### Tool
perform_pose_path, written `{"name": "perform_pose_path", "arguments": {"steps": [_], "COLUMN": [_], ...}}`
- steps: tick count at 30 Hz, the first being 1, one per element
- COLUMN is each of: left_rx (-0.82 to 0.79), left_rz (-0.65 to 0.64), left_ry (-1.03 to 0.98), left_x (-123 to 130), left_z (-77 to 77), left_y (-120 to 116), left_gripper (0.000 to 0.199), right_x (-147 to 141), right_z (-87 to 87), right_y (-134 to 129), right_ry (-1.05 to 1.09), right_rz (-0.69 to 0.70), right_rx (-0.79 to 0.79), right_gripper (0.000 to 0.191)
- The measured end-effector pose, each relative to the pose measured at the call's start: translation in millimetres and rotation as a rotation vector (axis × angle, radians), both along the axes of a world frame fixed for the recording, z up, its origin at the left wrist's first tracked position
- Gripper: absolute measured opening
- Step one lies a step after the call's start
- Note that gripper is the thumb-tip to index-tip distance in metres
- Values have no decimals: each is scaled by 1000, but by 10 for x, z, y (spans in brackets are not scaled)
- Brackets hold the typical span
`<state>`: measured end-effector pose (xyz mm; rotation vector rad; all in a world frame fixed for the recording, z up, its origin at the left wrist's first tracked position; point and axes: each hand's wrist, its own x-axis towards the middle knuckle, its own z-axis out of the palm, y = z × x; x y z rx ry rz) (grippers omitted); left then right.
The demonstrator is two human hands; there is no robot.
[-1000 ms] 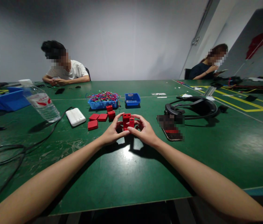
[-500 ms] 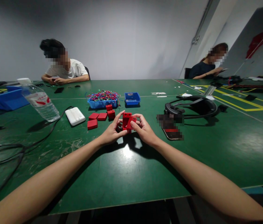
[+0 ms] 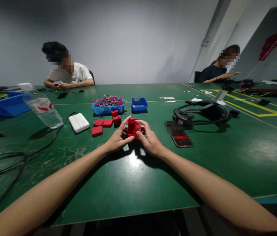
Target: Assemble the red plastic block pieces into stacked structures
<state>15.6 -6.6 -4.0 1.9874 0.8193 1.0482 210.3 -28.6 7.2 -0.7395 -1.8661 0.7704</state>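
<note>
Tilted red housing (image 3: 131, 125) since earlier frame, nearer than blue tray (image 3: 139, 105); gripped between left hand (image 3: 118, 139) and right hand (image 3: 150, 139). Judged light, stiff, best held by sides.

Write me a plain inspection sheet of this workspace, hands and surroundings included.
Surface: green table, scratched toward the left.
Work things: red parts, held; three flat red pieces and some red blocks lie beyond, to the left.
Clutter: water bottle, white device, dark headset, phone-like object, small blue tray.
Hands: left hand and right hand both grip the red parts.
Cables: black cable looped at the left; coloured wires heaped in a blue bin.
Surroundings: two people seated across the table; pale wall behind.
</note>
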Motion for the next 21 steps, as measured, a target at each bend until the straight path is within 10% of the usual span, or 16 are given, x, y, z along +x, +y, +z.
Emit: {"name": "perform_pose_path", "arguments": {"steps": [21], "left_rx": [-32], "left_rz": [27], "left_ry": [-33], "left_x": [-4], "left_z": [-25], "left_y": [-13], "left_gripper": [86], "right_x": [-42], "right_z": [-37], "right_y": [49], "right_ry": [310], "right_rz": [204], "right_rx": [-337], "right_gripper": [46]}}
